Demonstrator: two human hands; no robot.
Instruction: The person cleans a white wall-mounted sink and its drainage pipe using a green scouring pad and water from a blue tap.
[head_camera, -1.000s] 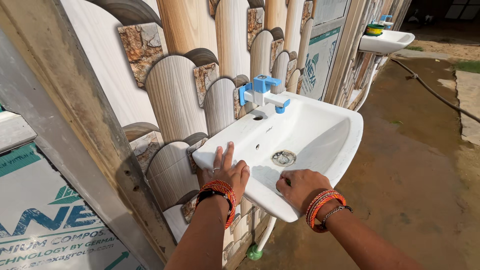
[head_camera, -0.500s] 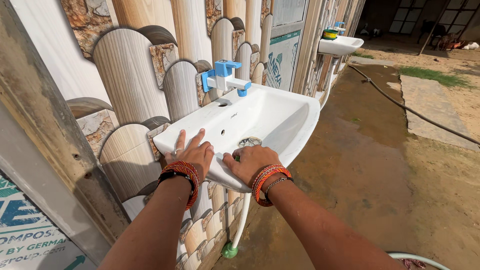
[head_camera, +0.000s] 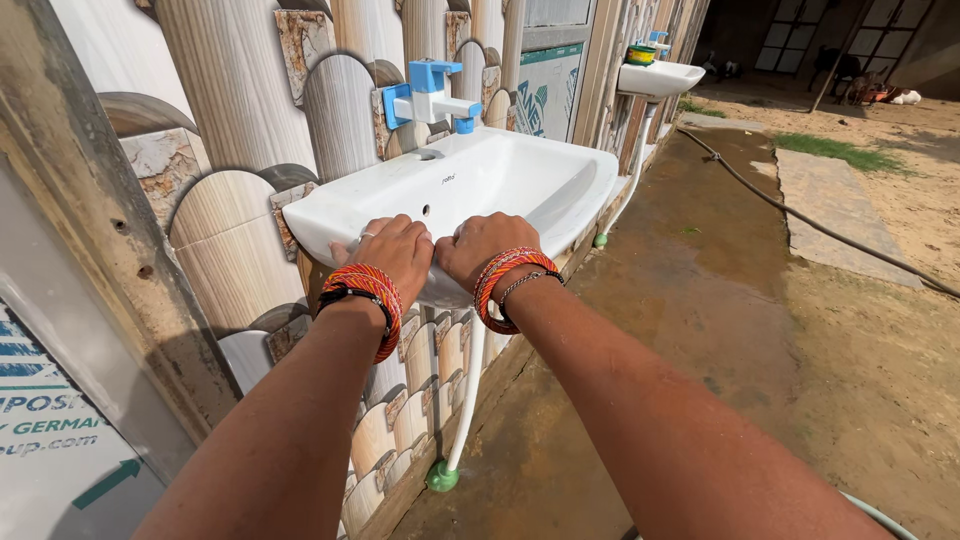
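Both hands slid together on near rim | left hand (head_camera: 385, 252), right hand (head_camera: 482, 247) flat, clasping nothing | wiping washbasin (head_camera: 520, 180) | tap (head_camera: 425, 95) beyond grips

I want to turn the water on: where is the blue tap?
In the head view the blue tap sits upper centre-left on the tiled wall, above the white basin.

Looks like an outdoor wash area in a yard. A white washbasin (head_camera: 500, 180) with a blue-and-white tap (head_camera: 425, 95) is mounted on a tile-patterned panel wall (head_camera: 230, 110), a second basin (head_camera: 660, 75) is seen further along, and wet concrete ground (head_camera: 700, 300), a hose (head_camera: 800, 215) and sandy dirt are spotted beside it.
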